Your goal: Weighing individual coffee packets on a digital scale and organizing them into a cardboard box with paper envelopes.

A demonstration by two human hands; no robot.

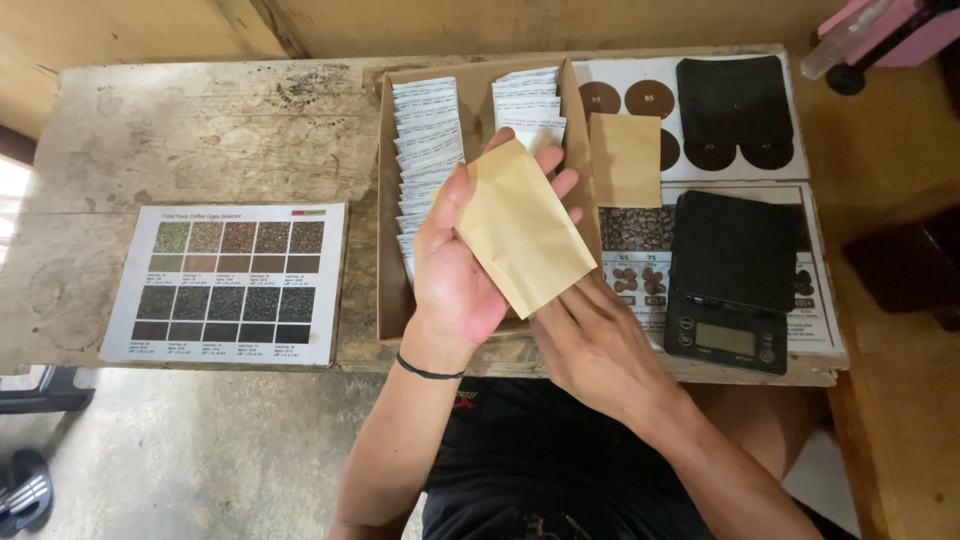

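Your left hand (455,265) is raised palm-up over the shallow brown cardboard box (388,250), fingers spread nearly flat, with a smooth, flat kraft-paper pouch (520,232) lying tilted across the palm and fingers. Your right hand (595,345) sits just below, knuckles up, fingers loosely extended and touching the pouch's lower edge; whether they pinch it you cannot tell. Inside the box, two rows of thin white printed sachets (428,150) stand overlapped like tiles. A second tan paper pouch (625,160) leans at the box's right wall. Beside it rests a matte black digital scale (730,280) with a grey display, on glossy printed charts of coffee beans. On the worn, stained wooden table (200,130), well to the left, lies a laminated sheet of colour swatches (228,285).
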